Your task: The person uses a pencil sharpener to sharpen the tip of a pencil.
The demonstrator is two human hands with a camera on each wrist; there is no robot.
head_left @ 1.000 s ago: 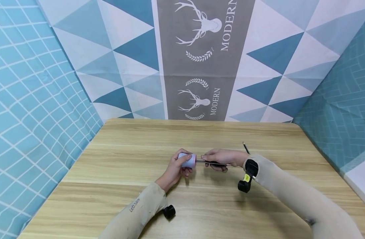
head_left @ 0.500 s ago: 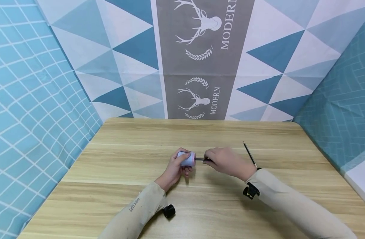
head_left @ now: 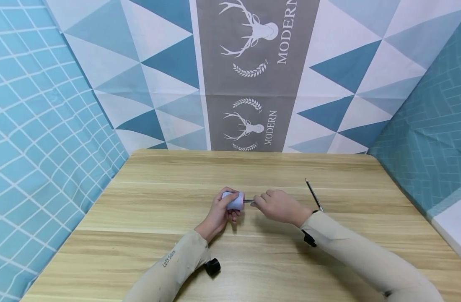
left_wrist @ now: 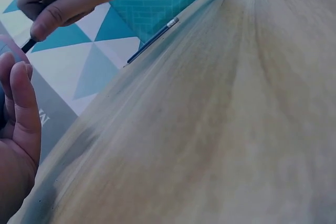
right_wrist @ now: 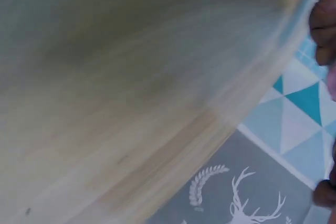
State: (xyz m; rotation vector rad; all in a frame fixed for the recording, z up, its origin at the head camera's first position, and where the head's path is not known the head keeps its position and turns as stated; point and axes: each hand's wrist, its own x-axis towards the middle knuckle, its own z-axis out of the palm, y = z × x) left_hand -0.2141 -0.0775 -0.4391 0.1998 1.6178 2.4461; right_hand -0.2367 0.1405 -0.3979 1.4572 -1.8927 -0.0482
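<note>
My left hand (head_left: 219, 212) grips a small light-blue cup (head_left: 233, 201) with a pink rim. The cup lies on its side above the table, its mouth facing right. Thin dark rods (head_left: 248, 201) reach from the mouth into my right hand (head_left: 277, 205), whose fingers curl round their outer part. Their kind cannot be told, since the fist hides most of them. In the left wrist view, a dark slender end (left_wrist: 29, 44) shows between the cup's pink rim (left_wrist: 13, 48) and the right thumb. Only parts of fingers (right_wrist: 325, 30) appear at the right edge of the right wrist view.
A dark pencil (head_left: 314, 194) lies on the wooden table (head_left: 170, 176), just beyond the right wrist. Patterned cloth (head_left: 249, 84) hangs behind the table and along both sides. A white surface (head_left: 454, 226) borders the table at the far right.
My right hand has turned over, back of the hand up, and closed round the rods nearer the cup. More of the pencil is uncovered. The left hand holds the cup nearly still.
</note>
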